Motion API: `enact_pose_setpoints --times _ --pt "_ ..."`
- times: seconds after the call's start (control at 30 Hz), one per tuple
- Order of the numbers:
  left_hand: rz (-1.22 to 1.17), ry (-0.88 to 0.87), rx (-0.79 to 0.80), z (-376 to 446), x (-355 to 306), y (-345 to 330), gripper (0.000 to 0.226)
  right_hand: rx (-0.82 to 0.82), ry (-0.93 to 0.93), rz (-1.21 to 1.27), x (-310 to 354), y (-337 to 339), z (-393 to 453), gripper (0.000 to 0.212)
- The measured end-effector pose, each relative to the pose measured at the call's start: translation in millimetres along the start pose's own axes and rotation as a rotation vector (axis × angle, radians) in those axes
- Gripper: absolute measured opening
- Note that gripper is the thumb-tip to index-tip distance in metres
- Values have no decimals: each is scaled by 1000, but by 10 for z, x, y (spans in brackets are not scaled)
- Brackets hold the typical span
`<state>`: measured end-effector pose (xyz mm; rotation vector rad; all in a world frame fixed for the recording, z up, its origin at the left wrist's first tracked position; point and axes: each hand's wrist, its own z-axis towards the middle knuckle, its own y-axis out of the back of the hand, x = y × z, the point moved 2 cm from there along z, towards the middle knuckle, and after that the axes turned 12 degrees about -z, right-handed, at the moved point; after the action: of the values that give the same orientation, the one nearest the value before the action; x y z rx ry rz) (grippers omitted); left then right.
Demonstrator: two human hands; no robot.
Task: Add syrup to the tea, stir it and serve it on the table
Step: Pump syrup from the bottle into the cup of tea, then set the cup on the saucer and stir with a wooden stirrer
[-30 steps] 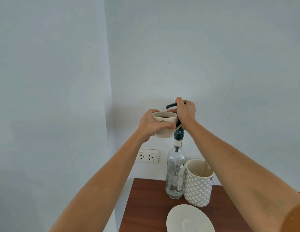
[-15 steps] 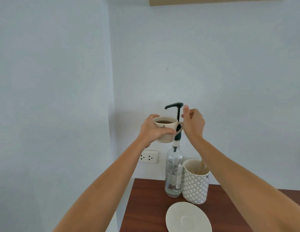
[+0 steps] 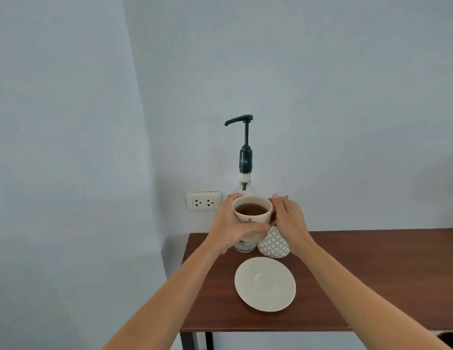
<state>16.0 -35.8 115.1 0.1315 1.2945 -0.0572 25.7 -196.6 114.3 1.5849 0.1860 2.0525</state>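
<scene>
A cream cup of dark tea [image 3: 252,213] is held in the air above the back of the brown table [image 3: 372,274]. My left hand [image 3: 231,227] wraps around its left side and front. My right hand [image 3: 290,221] touches the cup's right side at the handle. Behind the cup stands the clear syrup bottle [image 3: 244,245], its dark pump head [image 3: 239,120] raised well above the cup. An empty cream saucer [image 3: 265,284] lies on the table below and in front of the cup.
A white patterned holder [image 3: 273,242] stands right of the bottle, mostly behind my right hand. A wall socket [image 3: 203,201] is at the left. The table's left edge and front edge are close to the saucer. Walls meet in a corner at the left.
My right hand let go of the pump and came down to the cup's handle side. The cup moved down from under the spout to below the bottle's neck. The pump head has risen.
</scene>
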Motion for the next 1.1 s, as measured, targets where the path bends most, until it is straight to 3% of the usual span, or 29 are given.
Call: enact_pose_setpoints --times 0.13,0.37,1.1 --pt "-23 40 44 -224 484 -157 83 44 -139 55 -452 -61 -241 40" --pt "3 23 52 -487 1065 -318 83 54 -227 23 -1002 -180 -507 40" --pt "167 9 50 -648 1367 -451 96 93 -187 -48 -1316 -185 -637 33"
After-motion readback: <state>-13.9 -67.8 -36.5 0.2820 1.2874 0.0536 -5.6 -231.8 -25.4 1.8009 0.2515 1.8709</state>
